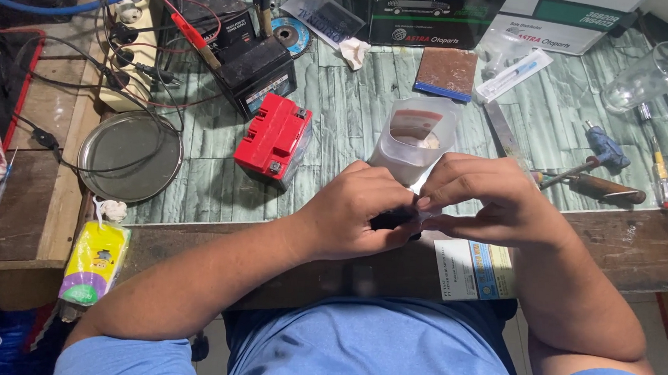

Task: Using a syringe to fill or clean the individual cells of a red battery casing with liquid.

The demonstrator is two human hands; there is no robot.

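Both grips pinched on a small black part [394, 218]: left hand [352, 212] clasping underneath, right hand [480, 200] nipping its top edge. Seemingly mid-fiddle at the counter [353, 119] edge; steady fingers and fine control needed. Just behind, a clear plastic pouch [418, 138]; further left, a red battery [273, 139] and round metal tray [129, 156]. Cluttered workshop bench, tools scattered right.

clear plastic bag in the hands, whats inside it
Inside the clear plastic bag a pale, whitish lump shows near a reddish label. Its lower end is covered by the left hand and right hand, which pinch something small and black.
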